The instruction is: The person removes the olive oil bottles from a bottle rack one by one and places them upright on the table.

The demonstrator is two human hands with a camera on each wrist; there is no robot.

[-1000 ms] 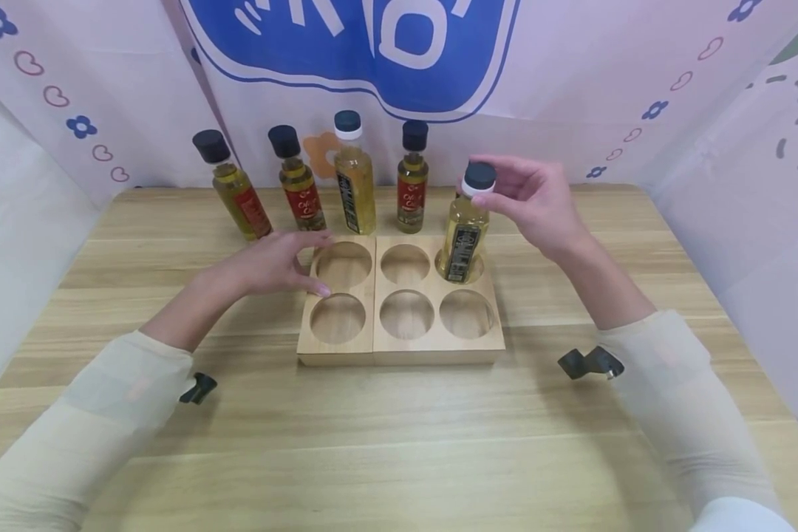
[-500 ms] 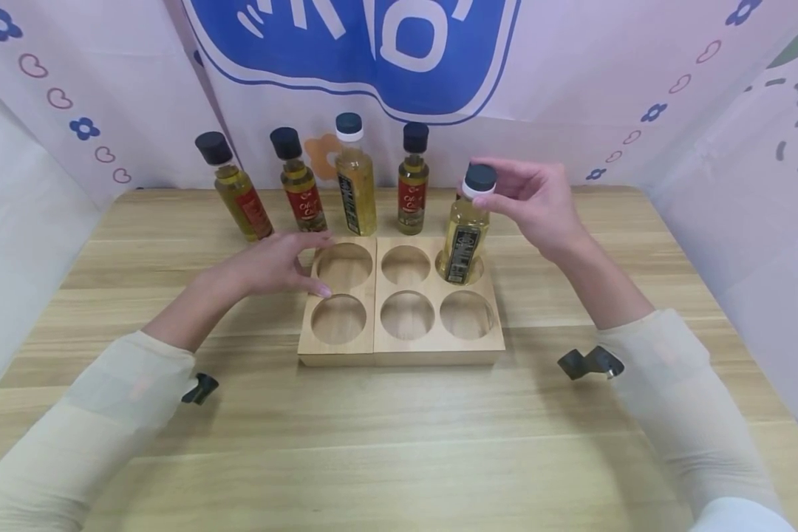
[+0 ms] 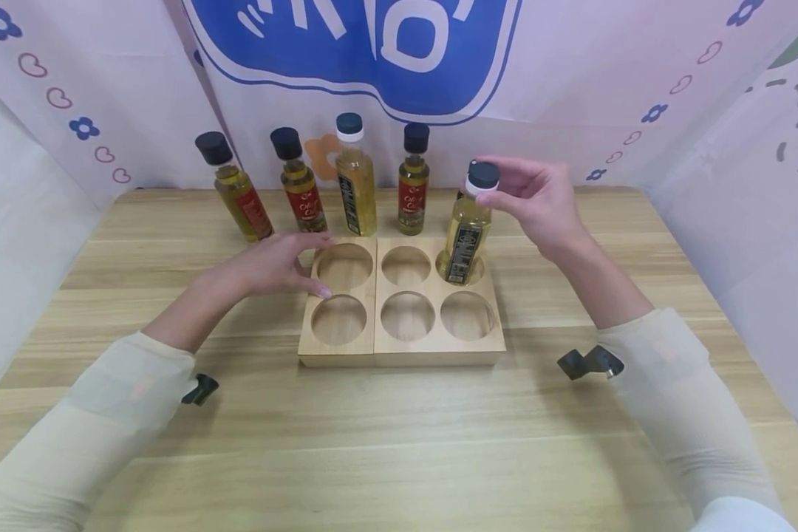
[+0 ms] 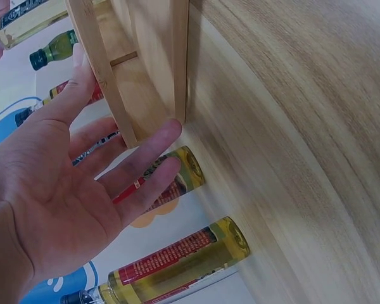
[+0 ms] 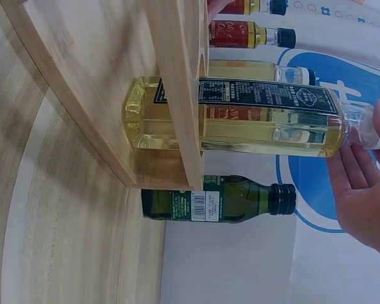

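My right hand pinches a clear oil bottle between thumb and fingers at its dark cap and white collar. The bottle has a black label and leans slightly right. Its lower end passes through the back right hole of a wooden bottle rack. In the right wrist view, the base of this oil bottle is below the rack's top board, close over the bottom board. My left hand spreads across the rack's left end, thumb and fingertips on its edge, with relaxed fingers in the left wrist view.
Behind the rack stand a left red-labelled bottle, another red-labelled bottle, a clear bottle and a third red-labelled bottle. A green bottle shows beyond the rack. A printed sheet hangs behind the table.
The cap end of the held bottle has shifted slightly to the right with my right hand. My left hand and the rack stay in place.
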